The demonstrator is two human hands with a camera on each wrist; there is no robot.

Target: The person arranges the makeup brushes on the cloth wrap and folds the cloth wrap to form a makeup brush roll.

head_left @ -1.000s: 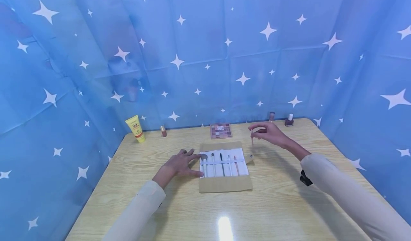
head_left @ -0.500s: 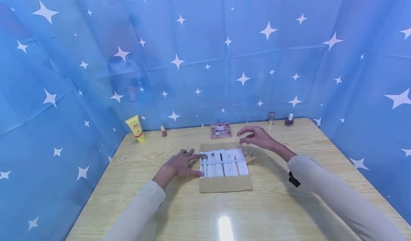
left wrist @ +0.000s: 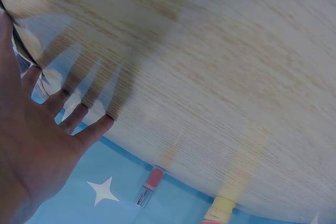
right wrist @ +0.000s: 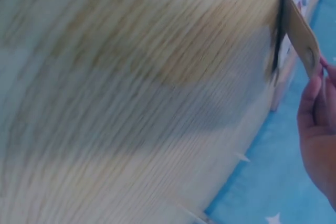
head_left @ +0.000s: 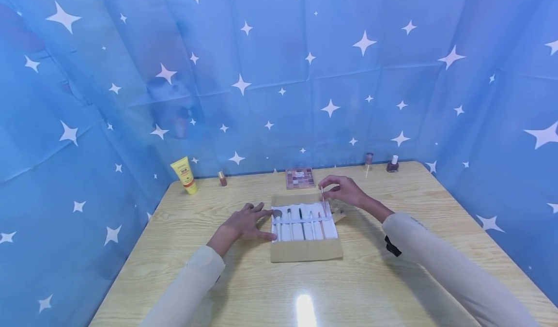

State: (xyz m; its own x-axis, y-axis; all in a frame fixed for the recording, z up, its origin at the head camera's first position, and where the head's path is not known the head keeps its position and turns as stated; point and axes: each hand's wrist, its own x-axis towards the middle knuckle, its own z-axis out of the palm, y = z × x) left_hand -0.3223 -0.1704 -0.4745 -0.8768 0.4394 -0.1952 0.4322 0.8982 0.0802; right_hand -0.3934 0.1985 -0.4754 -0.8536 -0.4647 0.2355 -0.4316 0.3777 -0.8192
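A tan makeup brush roll (head_left: 305,252) lies unfolded on the table, its white lining holding several brushes under a strap. Spread fingers of my left hand (head_left: 248,222) rest at its left edge, beside a fluffy white-handled brush (head_left: 278,226). Over the roll's upper right corner, my right hand (head_left: 346,192) pinches a thin pinkish makeup brush (head_left: 324,202) between thumb and fingers. That brush stands nearly upright, its lower end at the lining, right of a slim orange-pink brush (head_left: 321,226). In the right wrist view, the roll's tan closure tab (right wrist: 302,32) overlaps the fingertips.
An eyeshadow palette (head_left: 300,178) lies behind the roll. A yellow squeeze tube (head_left: 185,176) and a small lip gloss (head_left: 222,178) stand back left. A pinkish tube (head_left: 368,159) and a dark nail polish bottle (head_left: 393,164) stand back right, near the blue star curtain (head_left: 279,99).
My right hand has moved left and down with the thin brush, from right of the roll to its upper right corner. The left hand has stayed in place.
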